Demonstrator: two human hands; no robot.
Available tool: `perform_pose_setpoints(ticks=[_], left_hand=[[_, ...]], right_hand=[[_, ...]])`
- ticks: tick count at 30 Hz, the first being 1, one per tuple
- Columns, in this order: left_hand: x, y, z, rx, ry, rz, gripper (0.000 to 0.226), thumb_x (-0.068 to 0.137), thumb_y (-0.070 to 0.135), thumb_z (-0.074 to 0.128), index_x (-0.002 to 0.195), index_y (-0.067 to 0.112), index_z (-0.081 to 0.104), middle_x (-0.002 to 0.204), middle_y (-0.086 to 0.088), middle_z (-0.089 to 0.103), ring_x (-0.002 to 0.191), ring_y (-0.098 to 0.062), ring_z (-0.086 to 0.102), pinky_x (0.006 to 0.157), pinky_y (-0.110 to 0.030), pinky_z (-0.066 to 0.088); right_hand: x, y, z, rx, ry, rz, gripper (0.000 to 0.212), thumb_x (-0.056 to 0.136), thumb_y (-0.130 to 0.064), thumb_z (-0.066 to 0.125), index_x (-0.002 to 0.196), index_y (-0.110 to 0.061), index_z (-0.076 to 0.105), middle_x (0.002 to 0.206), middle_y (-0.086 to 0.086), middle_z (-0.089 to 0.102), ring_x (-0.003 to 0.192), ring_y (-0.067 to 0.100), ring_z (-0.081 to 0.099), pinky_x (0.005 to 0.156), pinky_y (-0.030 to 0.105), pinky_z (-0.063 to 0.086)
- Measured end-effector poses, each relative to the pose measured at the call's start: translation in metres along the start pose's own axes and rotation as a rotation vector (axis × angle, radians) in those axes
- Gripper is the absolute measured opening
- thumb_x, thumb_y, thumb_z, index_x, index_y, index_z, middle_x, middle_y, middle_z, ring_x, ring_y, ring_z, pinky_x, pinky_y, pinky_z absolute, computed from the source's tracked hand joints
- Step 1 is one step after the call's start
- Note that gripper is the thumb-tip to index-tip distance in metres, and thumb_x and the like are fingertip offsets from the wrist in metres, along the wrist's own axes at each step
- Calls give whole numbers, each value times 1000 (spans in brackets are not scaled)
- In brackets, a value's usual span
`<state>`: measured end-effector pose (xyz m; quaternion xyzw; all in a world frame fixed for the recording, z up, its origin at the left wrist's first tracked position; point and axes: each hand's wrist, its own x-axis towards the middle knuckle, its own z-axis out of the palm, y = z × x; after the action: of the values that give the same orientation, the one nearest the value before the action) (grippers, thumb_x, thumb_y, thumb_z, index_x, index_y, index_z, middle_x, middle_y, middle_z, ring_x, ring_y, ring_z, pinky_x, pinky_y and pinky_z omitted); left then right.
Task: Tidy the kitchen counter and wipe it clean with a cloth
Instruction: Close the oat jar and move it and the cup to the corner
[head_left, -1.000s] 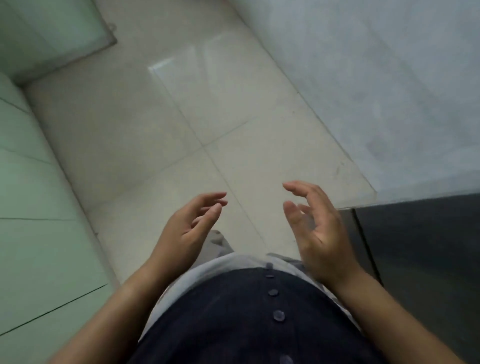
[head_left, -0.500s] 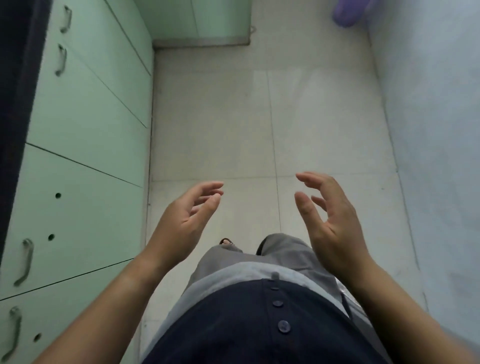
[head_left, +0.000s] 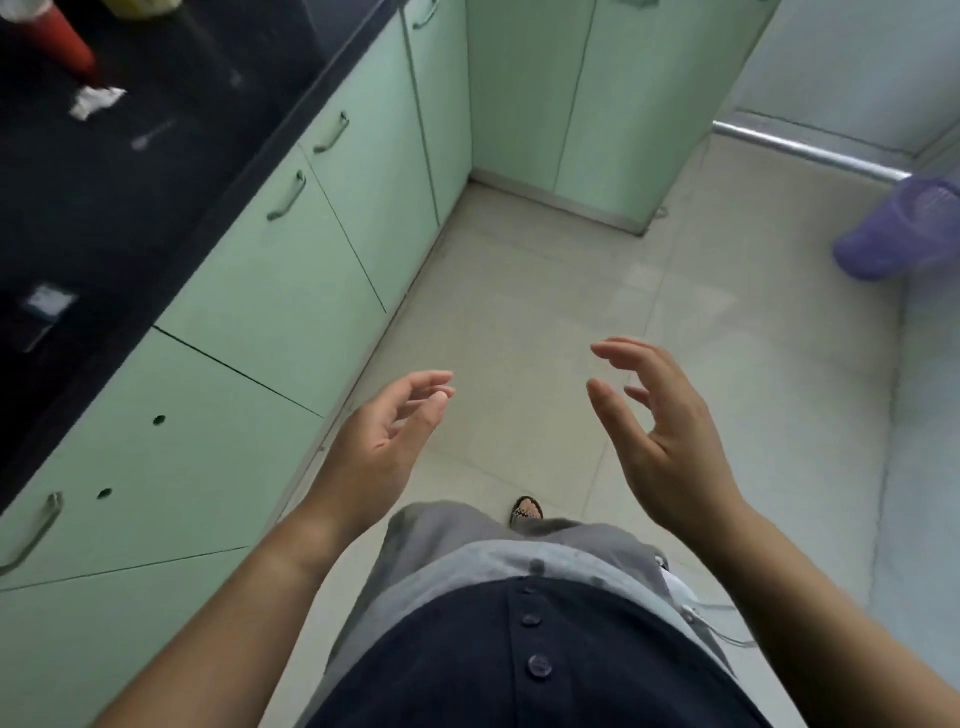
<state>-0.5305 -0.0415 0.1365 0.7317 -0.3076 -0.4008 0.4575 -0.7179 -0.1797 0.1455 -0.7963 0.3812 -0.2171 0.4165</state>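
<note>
Black desk (head_left: 171, 156), far left: red bottle (head_left: 60, 39), likely rigid, take round the body; crumpled white scrap (head_left: 96, 101), likely light and soft, pinch anywhere. No cloth visible. Left hand (head_left: 384, 447), right hand (head_left: 660, 441): empty, fingers loosely curled, apart, over floor (head_left: 519, 312). Purple bin (head_left: 898, 228), far right.

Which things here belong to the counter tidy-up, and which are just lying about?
Job: counter; red bottle, crumpled paper and small packet on it; left hand, right hand, both empty. No cloth in view.
Lying about: green cabinets, purple bin, floor.
</note>
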Motion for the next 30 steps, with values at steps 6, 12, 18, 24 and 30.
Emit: perform_pose_setpoints(ticks=[6, 12, 18, 24, 30], left_hand=[[31, 4, 5, -61, 122, -100, 38, 75, 60, 46, 105, 41, 60, 106, 20, 66, 105, 4, 56, 83, -7, 41], [78, 5, -21, -113, 214, -162, 38, 73, 62, 46, 103, 43, 62, 105, 21, 65, 105, 3, 57, 81, -7, 42], [173, 14, -83, -121, 273, -144, 36, 76, 61, 47, 104, 43, 61, 109, 18, 65, 107, 3, 56, 88, -19, 41], [259, 37, -180, -108, 336, -99, 39, 77, 62, 45, 108, 42, 59, 112, 19, 63, 111, 4, 53, 94, -22, 41], [307, 32, -241, -175, 410, -146, 38, 76, 62, 46, 106, 43, 60, 112, 17, 63, 111, 3, 53, 94, -24, 42]], right_hand=[[57, 10, 7, 29, -205, -7, 45, 87, -55, 39, 119, -27, 53, 124, -13, 51, 116, -2, 46, 99, 32, 44], [127, 7, 28, 16, -348, -27, 45, 86, -57, 38, 118, -29, 52, 124, -15, 50, 118, -4, 45, 100, 29, 42], [250, -22, 79, -10, -389, -131, 44, 87, -57, 37, 119, -30, 51, 122, -17, 48, 117, -6, 43, 98, 24, 40], [369, -81, 136, -16, -414, -244, 46, 88, -56, 36, 122, -28, 50, 125, -14, 49, 117, -3, 44, 97, 21, 39], [449, -113, 186, -8, -505, -290, 46, 88, -58, 36, 122, -30, 50, 127, -15, 49, 119, -4, 44, 98, 25, 42]])
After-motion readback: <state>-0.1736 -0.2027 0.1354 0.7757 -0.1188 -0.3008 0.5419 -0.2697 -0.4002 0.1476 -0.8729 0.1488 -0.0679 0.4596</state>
